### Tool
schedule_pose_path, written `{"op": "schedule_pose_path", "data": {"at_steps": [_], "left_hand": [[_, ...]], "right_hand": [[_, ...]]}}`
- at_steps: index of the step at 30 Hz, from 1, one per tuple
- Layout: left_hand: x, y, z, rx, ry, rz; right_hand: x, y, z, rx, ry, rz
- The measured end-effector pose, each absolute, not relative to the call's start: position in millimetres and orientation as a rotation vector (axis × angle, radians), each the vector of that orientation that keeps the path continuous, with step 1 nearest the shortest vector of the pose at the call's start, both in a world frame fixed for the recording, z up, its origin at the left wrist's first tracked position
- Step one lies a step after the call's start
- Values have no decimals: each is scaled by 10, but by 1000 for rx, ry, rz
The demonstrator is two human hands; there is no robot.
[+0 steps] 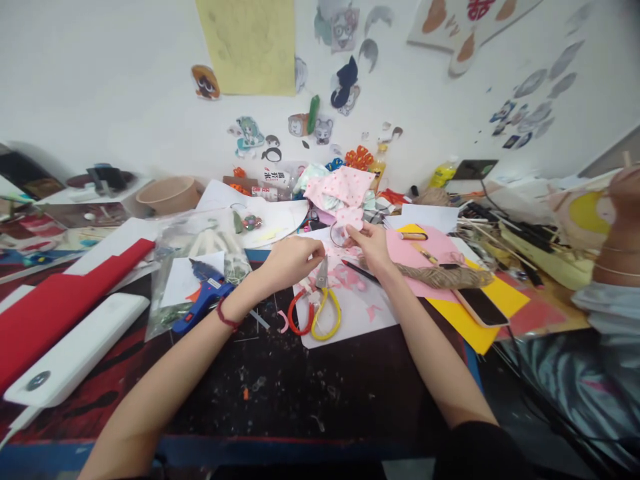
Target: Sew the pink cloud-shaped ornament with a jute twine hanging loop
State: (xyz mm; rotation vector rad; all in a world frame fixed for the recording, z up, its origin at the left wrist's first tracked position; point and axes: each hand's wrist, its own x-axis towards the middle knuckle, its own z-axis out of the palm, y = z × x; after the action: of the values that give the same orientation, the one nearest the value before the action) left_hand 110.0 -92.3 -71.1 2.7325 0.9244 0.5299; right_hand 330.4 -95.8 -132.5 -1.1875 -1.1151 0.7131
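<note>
My right hand (371, 248) pinches a small pink spotted piece (349, 219), which looks like fabric, near a thin dark ring. My left hand (296, 261) is closed just to the left, thumb and fingers together; whatever they hold, if anything, is too small to make out. Below the hands, scissors (327, 315) with one red and one yellow handle lie partly on a white sheet (320, 339). Pink scraps (354, 283) are scattered on that sheet. A dark pen (361, 270) with a red tip lies beside my right wrist.
A blue glue gun (207, 293) rests near my left forearm, beside a plastic bag (165, 280). Farther left are a white device (80, 347) and red board (75, 300). Twine (445, 275) and a phone (481, 307) lie right. Pink spotted cloth (340, 187) is heaped behind.
</note>
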Motion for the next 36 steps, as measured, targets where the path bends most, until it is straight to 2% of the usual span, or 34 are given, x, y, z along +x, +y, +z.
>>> {"op": "schedule_pose_path", "data": {"at_steps": [7,16,22,27,32,36], "left_hand": [[1025,-717,-606,2852,1020,418],[621,-548,-320,2780,1258,768],[492,-438,-375,2778,1348,434],[493,-461,-491,2838,1215,87],[654,-381,-770,3042,1256,81],[835,-253,-994,3179,1120,32]], "right_hand": [[3355,-1011,-1324,-1189,-1135,753],[3368,-999,-1341,-1176,-1063,632],[3401,-962,-1395,-1201,-981,539],[3385,-954,-1402,-1221,-939,556],[3321,-987,-1406,-1277,-1038,551],[3295,-996,-1409,-1291,-1076,597]]}}
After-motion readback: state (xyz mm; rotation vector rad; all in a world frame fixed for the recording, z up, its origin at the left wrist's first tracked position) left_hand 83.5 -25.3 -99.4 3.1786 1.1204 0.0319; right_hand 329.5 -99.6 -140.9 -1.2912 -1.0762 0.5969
